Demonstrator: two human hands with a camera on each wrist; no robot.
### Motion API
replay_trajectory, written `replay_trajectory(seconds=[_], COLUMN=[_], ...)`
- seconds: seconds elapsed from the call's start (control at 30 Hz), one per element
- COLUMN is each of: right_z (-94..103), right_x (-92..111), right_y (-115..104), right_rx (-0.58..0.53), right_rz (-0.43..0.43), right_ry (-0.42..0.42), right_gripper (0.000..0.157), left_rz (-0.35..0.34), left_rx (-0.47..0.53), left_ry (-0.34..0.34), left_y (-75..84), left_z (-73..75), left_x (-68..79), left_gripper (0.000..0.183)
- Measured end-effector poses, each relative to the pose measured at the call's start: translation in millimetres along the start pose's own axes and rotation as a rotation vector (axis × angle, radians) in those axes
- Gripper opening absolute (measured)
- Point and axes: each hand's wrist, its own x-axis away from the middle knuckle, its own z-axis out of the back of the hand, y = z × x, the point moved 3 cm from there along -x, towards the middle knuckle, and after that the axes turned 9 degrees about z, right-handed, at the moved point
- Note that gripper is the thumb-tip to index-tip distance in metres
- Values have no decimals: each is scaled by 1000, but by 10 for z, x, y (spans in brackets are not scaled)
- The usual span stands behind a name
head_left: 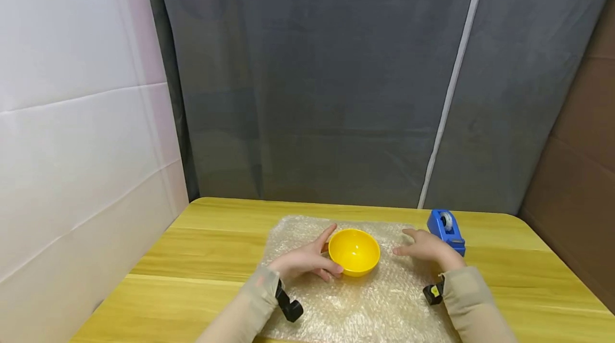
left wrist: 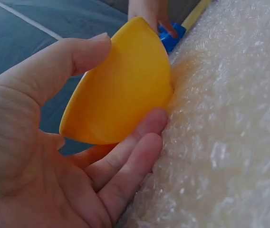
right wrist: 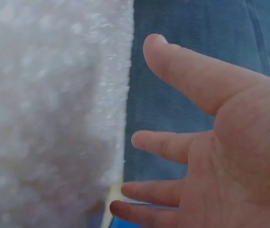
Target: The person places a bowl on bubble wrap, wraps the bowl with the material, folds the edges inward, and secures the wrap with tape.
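Observation:
A yellow bowl [head_left: 354, 253] stands with its mouth up on a sheet of bubble wrap [head_left: 375, 311]. My left hand [head_left: 309, 260] holds it from the left side. In the left wrist view, the thumb lies at the rim of the bowl [left wrist: 125, 85] while the other fingers curl along its lower side, close to the wrap. My right hand [head_left: 425, 249] is over the right part of the sheet, apart from the bowl and holding nothing. Its fingers are spread in the right wrist view, where the palm of the hand [right wrist: 235, 156] faces the bubble wrap [right wrist: 54, 95].
A blue tape dispenser [head_left: 447, 231] with a roll in it stands just beyond my right hand, off the sheet's right edge. The wooden table [head_left: 206, 249] reaches back to a grey curtain [head_left: 312, 92]. A white cloth wall [head_left: 81, 118] rises on the left, a brown one [head_left: 576, 199] on the right.

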Motion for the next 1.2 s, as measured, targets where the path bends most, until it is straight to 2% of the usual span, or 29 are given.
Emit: replay_trajectory(seconds=[0.27, 0.43, 0.63, 0.87, 1.03, 1.2], right_z=[-126, -72, -8, 69, 81, 60], right_x=[71, 9, -28, -27, -27, 4], right_y=[-11, -82, -80, -75, -40, -42], right_rx=[53, 58, -32, -129, -263, -242], right_rz=[-39, -14, -28, -58, -118, -110], right_ry=[34, 77, 169, 325, 388, 370], right_gripper=[84, 85, 84, 79, 83, 54], left_rz=[4, -8, -5, -9, -6, -7], left_rx=[22, -9, -14, -7, -9, -6], left_ry=[-9, 12, 22, 12, 7, 8], left_y=[-151, -66, -14, -21, -28, -34], left_z=[-36, -18, -5, -31, -50, -64], left_x=[118, 125, 154, 165, 166, 194], left_gripper=[100, 99, 98, 99, 99, 99])
